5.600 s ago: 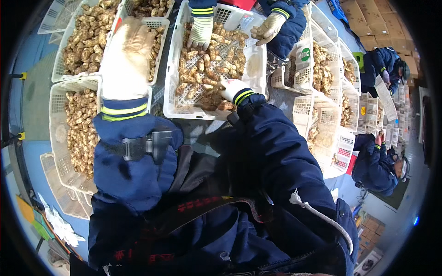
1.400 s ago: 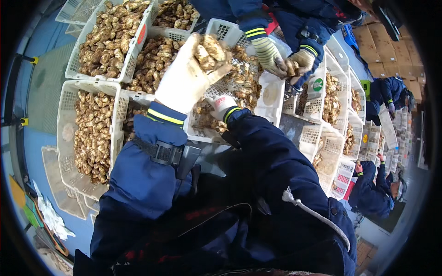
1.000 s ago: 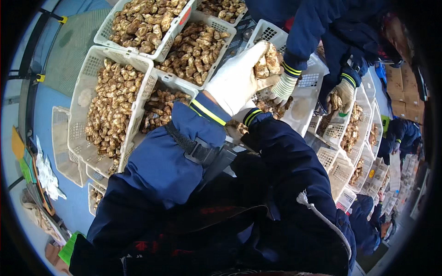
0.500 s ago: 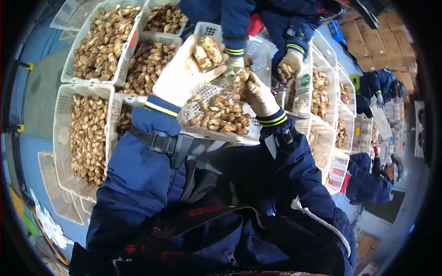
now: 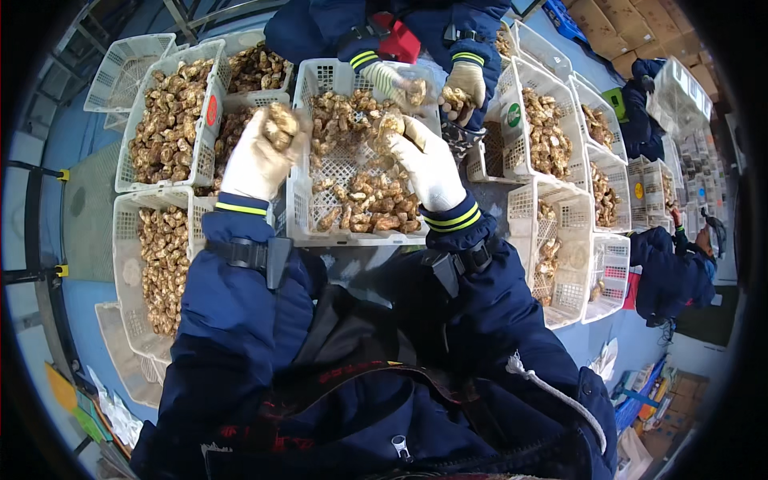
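Mushrooms (image 5: 388, 212), brown and stubby, lie loose in the white perforated basket (image 5: 360, 238) straight ahead, many of them at its near side. The right hand (image 5: 428, 164), gloved in white, grips a mushroom between thumb and fingers above that basket. Over its left edge, the gloved left hand (image 5: 256, 160) is curled around at least one more, blurred. On the far side, a co-worker's gloved hands (image 5: 467, 83) hold mushrooms too. Loaded baskets (image 5: 206, 164) stand left and right, with cardboard boxes (image 5: 596, 32) far right

Head-worn fisheye, facing down, blue sleeves (image 5: 240, 320) close below, white baskets (image 5: 302, 216) just beyond
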Demonstrator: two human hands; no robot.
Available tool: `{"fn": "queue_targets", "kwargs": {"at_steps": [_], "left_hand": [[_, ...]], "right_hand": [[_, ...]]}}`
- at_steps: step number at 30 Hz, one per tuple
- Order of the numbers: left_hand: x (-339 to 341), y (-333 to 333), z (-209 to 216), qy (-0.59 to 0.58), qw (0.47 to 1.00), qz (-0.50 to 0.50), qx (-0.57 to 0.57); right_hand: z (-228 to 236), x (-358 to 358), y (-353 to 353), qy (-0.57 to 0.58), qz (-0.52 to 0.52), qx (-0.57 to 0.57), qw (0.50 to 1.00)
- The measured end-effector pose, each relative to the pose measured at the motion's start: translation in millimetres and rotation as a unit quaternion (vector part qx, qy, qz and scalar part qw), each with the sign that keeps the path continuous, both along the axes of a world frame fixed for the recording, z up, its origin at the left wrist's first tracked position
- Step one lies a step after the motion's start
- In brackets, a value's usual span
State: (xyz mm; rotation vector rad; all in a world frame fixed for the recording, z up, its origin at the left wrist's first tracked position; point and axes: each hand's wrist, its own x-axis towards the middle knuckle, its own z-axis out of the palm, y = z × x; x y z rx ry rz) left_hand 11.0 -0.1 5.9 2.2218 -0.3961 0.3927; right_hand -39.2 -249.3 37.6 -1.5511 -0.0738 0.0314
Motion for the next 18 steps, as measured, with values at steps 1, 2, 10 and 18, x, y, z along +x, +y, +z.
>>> {"fn": "queue_targets", "kwargs": {"at_steps": [1, 2, 10, 18], "left_hand": [[5, 22, -4, 0.002, 1.0, 0.007, 0.007], [19, 35, -17, 0.086, 0.994, 0.063, 0.006], [48, 79, -71, 0.295, 0.594, 0.288, -0.69], [-15, -33, -4, 0.46, 0.791, -0.227, -0.333]], "right_hand": [[8, -2, 1, 0.032, 0.034, 0.007, 0.999], [11, -1, -7, 0.027, 0.064, -0.063, 0.996], [-5, 4, 1, -0.021, 0.059, -0.147, 0.987], [-14, 2, 11, -0.205, 0.01, -0.408, 0.89]]}}
